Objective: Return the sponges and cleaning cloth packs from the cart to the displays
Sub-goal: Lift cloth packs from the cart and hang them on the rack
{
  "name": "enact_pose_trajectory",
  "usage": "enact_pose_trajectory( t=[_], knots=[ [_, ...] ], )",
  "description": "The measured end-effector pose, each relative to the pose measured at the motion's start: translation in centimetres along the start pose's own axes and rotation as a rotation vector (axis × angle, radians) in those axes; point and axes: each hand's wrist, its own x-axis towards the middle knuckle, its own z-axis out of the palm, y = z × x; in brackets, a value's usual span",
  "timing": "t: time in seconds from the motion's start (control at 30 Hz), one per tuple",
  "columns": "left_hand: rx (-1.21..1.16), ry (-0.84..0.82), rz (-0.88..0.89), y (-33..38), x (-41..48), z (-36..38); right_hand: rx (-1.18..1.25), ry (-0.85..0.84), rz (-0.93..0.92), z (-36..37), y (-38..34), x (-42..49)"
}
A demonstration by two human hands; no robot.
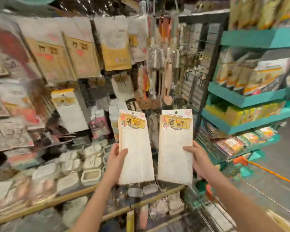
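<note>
In the head view, the left pack [137, 148] and the right pack [175, 148] of cleaning cloth stand upright side by side in the air, near the hanging display [84, 52]. Their long axis is vertical and the header cards point up. The left hand [115, 163] has its grip pinching the left pack at the lower left edge, thumb on the front. The right hand [197, 159] pinches the right pack at its right edge in the same way. Each yellow header shows a large "洁" and a red "4"; the smaller print is blurred. The cloths are white, flat and long.
</note>
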Motion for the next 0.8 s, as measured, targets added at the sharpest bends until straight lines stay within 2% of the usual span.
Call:
enact_pose_trajectory(
  t=[0.2, 0.3, 0.37, 0.53, 0.8],
  knots=[
    [-0.069, 0.126, 0.015, 2.1, 4.0, -13.3, -0.011, -0.153, 0.074, 13.1, 5.3, 4.2],
    [-0.092, 0.17, 0.011, 2.9, 5.6, -17.9, -0.034, -0.253, 0.115, 18.1, 7.1, 5.7],
    [-0.113, 0.212, -0.008, 2.9, 7.0, -20.2, -0.05, -0.259, 0.137, 20.2, 7.9, 7.0],
    [-0.165, 0.274, -0.046, 2.8, 11.4, -24.1, -0.115, -0.247, 0.174, 24.2, 8.4, 10.4],
    [-0.182, 0.313, -0.08, 3.3, 19.7, -26.2, -0.166, -0.245, 0.209, 27.0, 7.3, 16.8]
  ],
)
